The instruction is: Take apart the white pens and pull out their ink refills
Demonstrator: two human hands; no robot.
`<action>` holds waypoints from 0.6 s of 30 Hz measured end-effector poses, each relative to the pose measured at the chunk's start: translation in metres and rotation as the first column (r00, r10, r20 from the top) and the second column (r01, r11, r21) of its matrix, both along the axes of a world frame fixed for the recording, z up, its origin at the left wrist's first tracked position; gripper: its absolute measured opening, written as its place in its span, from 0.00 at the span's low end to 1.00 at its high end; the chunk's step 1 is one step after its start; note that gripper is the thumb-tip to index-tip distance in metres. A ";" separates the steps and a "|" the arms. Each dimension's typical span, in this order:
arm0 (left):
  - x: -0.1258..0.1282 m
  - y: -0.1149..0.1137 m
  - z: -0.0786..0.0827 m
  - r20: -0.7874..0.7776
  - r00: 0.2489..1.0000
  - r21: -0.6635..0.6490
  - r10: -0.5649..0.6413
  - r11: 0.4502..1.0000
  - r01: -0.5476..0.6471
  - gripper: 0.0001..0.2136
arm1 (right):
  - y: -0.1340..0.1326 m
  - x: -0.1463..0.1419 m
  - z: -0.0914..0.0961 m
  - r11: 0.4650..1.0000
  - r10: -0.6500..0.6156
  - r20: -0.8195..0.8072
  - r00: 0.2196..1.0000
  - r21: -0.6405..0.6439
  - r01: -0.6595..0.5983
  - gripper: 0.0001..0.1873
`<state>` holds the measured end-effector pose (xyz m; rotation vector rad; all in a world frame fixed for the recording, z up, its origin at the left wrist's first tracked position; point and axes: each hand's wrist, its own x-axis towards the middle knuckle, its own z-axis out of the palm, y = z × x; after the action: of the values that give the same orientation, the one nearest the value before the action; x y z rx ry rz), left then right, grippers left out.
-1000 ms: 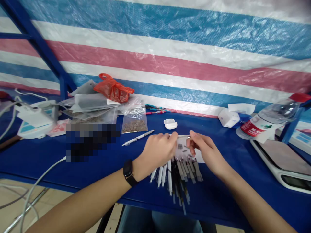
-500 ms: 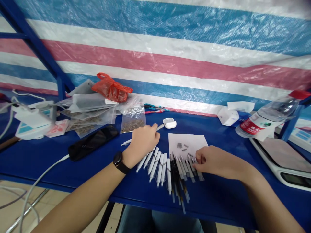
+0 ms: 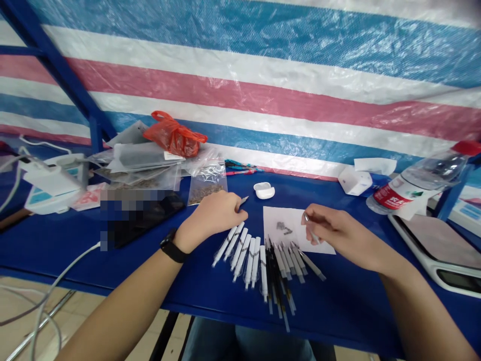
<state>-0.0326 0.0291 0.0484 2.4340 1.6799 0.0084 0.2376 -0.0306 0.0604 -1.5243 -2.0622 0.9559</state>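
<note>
My left grip is closed around a slim pale piece; I see only its pointed tip past the fingertips, the rest being hidden by the hand. My right grip has a thin silvery piece pinched in the fingertips, tilted, above the right part of a white sheet. For steady control from here, I judge a light pinch best: firm enough that nothing twists, soft enough not to bend it. Small dark pieces lie loose on the sheet beside those right fingers; I would keep my knuckles high, since a brush could scatter them.

Nearer me, white pens fan out on the counter, with dark refills and grey tubes alongside, the tubes' tips reaching the sheet's near edge. Farther out sit a white case, a phone, and a scale.
</note>
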 end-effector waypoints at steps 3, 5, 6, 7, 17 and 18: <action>-0.006 0.003 0.000 0.034 0.997 -0.085 -0.074 0.993 0.077 0.10 | 0.001 -0.003 -0.002 0.991 -0.094 0.041 0.995 0.098 0.089 0.09; -0.010 0.005 -0.001 0.053 0.991 -0.123 -0.120 0.985 0.125 0.08 | 0.003 -0.005 -0.004 0.981 -0.145 0.131 0.981 0.150 0.124 0.09; -0.011 0.005 -0.001 0.061 0.989 -0.143 -0.134 0.980 0.142 0.09 | 0.003 -0.007 -0.005 0.980 -0.146 0.178 0.973 0.158 0.118 0.09; -0.012 0.006 -0.001 0.069 0.988 -0.168 -0.139 0.974 0.149 0.09 | 0.003 -0.008 -0.006 0.983 -0.130 0.220 0.967 0.154 0.098 0.09; -0.023 0.009 -0.011 0.132 0.972 -0.316 -0.196 0.921 0.228 0.10 | 0.005 -0.028 -0.027 0.995 -0.054 0.472 0.880 0.096 0.010 0.03; -0.022 0.008 -0.012 0.121 0.971 -0.316 -0.204 0.920 0.233 0.10 | 0.005 -0.030 -0.027 0.995 -0.067 0.484 0.872 0.093 0.025 0.03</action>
<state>-0.0549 0.0374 0.0368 2.3132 1.2484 -0.1808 0.2077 -0.0252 0.0336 -1.9076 -2.3459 0.4831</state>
